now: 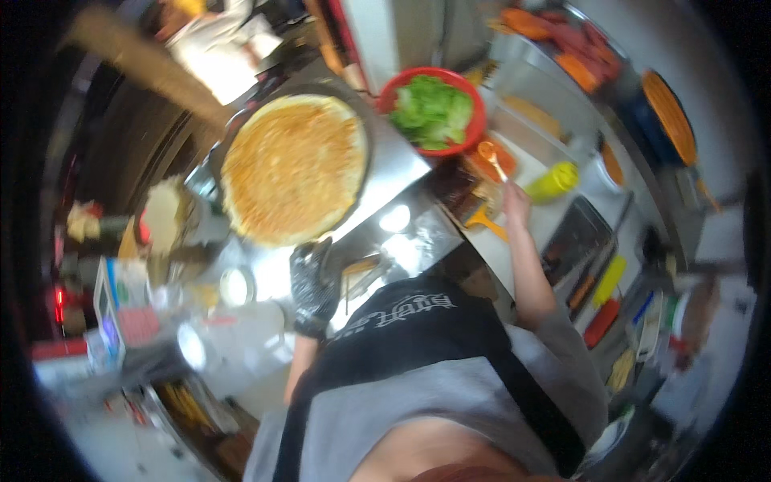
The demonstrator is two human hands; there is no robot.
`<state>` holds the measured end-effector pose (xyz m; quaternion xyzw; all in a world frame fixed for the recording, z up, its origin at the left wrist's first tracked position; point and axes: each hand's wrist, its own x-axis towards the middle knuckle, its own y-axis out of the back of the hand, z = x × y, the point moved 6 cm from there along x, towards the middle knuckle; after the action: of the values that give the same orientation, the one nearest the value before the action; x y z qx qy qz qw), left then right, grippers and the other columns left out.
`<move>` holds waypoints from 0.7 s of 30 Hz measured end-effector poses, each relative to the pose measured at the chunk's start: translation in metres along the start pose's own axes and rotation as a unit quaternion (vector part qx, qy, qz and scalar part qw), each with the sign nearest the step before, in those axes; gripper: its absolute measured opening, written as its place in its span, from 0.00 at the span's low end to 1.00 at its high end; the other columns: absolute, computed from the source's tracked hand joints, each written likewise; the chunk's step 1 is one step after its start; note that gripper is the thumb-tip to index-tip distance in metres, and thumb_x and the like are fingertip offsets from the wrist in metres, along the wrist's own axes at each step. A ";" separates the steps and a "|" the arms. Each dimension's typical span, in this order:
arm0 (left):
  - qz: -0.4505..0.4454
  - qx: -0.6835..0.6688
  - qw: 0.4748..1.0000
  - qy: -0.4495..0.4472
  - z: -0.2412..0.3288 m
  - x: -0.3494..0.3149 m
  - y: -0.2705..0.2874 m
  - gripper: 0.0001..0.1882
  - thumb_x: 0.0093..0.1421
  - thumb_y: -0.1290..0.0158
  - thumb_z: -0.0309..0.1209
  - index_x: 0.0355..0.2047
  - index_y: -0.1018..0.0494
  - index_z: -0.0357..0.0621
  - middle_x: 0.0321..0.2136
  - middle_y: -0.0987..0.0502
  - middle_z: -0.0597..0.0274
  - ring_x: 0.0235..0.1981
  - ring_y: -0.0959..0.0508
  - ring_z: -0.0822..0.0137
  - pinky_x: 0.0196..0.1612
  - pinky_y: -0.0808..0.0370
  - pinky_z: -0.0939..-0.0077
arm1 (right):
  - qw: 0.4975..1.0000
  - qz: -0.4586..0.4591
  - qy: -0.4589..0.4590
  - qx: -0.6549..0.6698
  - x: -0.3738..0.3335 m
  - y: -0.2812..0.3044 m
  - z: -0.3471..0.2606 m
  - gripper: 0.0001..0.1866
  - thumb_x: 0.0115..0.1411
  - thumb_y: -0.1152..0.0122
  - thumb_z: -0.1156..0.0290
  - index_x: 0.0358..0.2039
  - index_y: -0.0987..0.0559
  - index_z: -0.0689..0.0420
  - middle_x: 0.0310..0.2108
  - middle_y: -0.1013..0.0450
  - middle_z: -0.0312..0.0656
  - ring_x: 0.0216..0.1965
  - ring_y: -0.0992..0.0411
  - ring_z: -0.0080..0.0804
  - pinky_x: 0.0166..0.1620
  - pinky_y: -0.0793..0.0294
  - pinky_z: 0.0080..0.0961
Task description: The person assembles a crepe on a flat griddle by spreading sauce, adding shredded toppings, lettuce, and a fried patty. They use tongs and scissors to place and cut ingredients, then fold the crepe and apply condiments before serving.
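Lying ahead of the gloved left hand (313, 283) — a browned pancake (295, 169).

Passable along the bare steel tabletop (393, 181) between the griddle (345, 96) and the red bowl (480, 120). Cramped at the right hand (516, 201): hemmed in by the orange tub (512, 165) beneath the spoon (488, 151), the yellow bottle (554, 181) just beside, and the orange spatula (486, 222) left of the forearm (532, 269). Limited, right of the forearm, to a slim white gap before the dark tray (584, 231). Tight at the gloved left hand (312, 283), between the griddle's near edge and the apron (426, 337); blocked leftward by the white cylinder (241, 341).
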<state>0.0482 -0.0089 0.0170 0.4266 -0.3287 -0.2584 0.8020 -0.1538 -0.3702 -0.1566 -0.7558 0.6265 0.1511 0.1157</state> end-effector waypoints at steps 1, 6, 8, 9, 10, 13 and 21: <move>-0.002 0.004 1.000 -0.018 -0.001 0.001 -0.002 0.20 0.52 0.44 0.31 0.47 0.28 0.46 0.42 0.30 0.46 0.45 0.31 0.49 0.50 0.34 0.59 | 0.999 -0.039 0.012 0.011 -0.016 -0.016 -0.016 0.14 0.60 0.45 0.64 0.41 0.22 0.59 0.16 0.41 0.24 0.15 0.46 0.11 0.17 0.48 0.14; -0.002 -0.033 0.999 0.023 -0.005 -0.007 0.010 0.21 0.51 0.43 0.29 0.47 0.28 0.49 0.40 0.30 0.47 0.43 0.31 0.50 0.48 0.32 0.60 | 0.969 -0.242 0.022 0.040 -0.088 -0.124 -0.061 0.14 0.61 0.46 0.67 0.44 0.24 0.61 0.18 0.42 0.23 0.16 0.47 0.10 0.17 0.50 0.11; 0.019 -0.034 0.999 0.031 -0.013 -0.013 0.021 0.21 0.51 0.43 0.29 0.47 0.28 0.49 0.40 0.30 0.48 0.43 0.31 0.50 0.47 0.32 0.61 | 0.961 -0.275 0.005 0.037 -0.111 -0.177 -0.062 0.14 0.61 0.45 0.68 0.43 0.23 0.63 0.18 0.40 0.24 0.16 0.46 0.11 0.17 0.49 0.12; 0.031 -0.039 0.998 0.034 -0.015 -0.016 0.027 0.20 0.51 0.43 0.29 0.47 0.28 0.49 0.40 0.30 0.48 0.43 0.31 0.50 0.47 0.32 0.61 | 0.955 -0.288 0.072 0.011 -0.117 -0.202 -0.062 0.14 0.60 0.44 0.68 0.42 0.22 0.62 0.18 0.38 0.25 0.15 0.45 0.12 0.18 0.49 0.14; 0.043 -0.044 0.997 0.038 -0.018 -0.018 0.031 0.20 0.51 0.43 0.29 0.47 0.28 0.49 0.40 0.30 0.48 0.43 0.31 0.51 0.47 0.32 0.61 | 0.945 -0.305 0.101 -0.054 -0.140 -0.224 -0.075 0.14 0.59 0.44 0.67 0.41 0.21 0.62 0.17 0.36 0.26 0.16 0.45 0.12 0.18 0.48 0.15; 0.089 -0.038 0.994 0.057 -0.033 -0.034 0.040 0.21 0.49 0.42 0.28 0.45 0.28 0.46 0.36 0.29 0.53 0.40 0.30 0.53 0.44 0.31 0.61 | 0.923 -0.317 0.207 -0.071 -0.140 -0.281 -0.058 0.15 0.58 0.42 0.65 0.38 0.21 0.64 0.17 0.32 0.31 0.19 0.39 0.17 0.23 0.39 0.19; 0.104 -0.016 0.986 0.128 -0.081 -0.083 0.052 0.19 0.51 0.44 0.32 0.45 0.27 0.47 0.38 0.29 0.52 0.42 0.31 0.53 0.46 0.33 0.60 | 0.893 -0.297 0.304 -0.148 -0.170 -0.320 -0.072 0.16 0.57 0.42 0.61 0.35 0.20 0.62 0.14 0.30 0.37 0.17 0.35 0.22 0.23 0.37 0.23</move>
<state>0.0617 0.1168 0.0021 0.4067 -0.2615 -0.1220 0.8668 0.1379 -0.1810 -0.0312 -0.9243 0.3475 -0.0365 -0.1536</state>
